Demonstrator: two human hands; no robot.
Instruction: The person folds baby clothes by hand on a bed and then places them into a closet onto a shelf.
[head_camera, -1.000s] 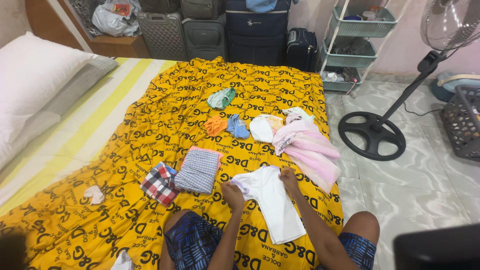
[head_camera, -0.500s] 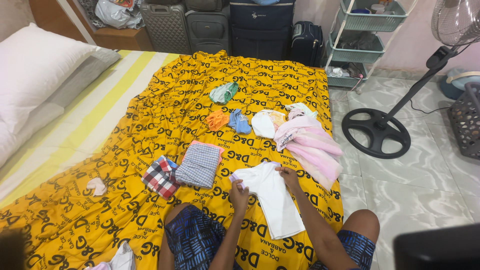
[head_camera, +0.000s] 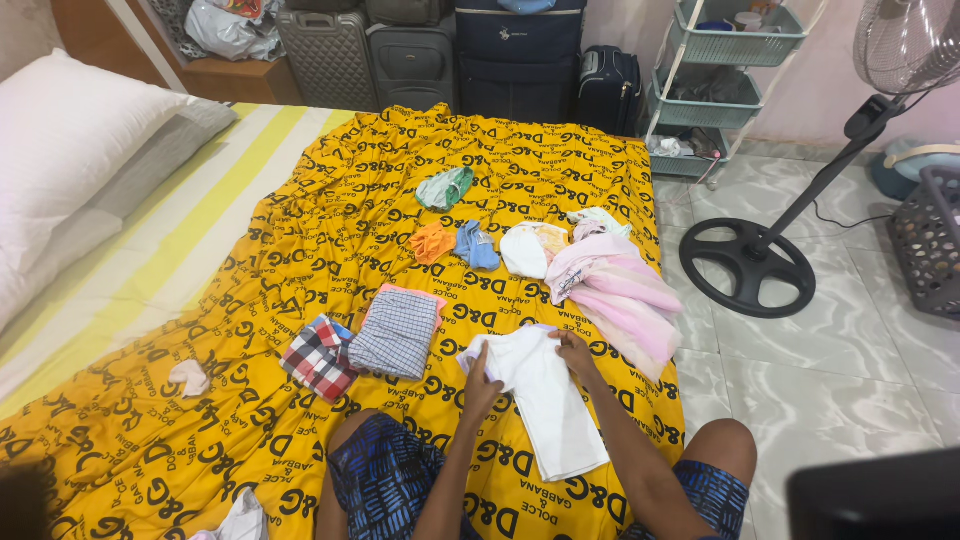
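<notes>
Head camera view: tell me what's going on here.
A person sits on a bed covered with a yellow printed sheet and works on a white garment spread in front of them. The left hand presses its left edge and the right hand grips its top. Beside it lie a folded grey checked piece and a folded red plaid piece. A pink garment and small clothes lie loose further up.

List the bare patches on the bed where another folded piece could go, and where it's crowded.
Free: yellow spread between the green garment and the pillow; also the stretch left of the plaid piece. Crowded: the small clothes beside the pink pile, and around the white shirt under the left hand and right hand.
</notes>
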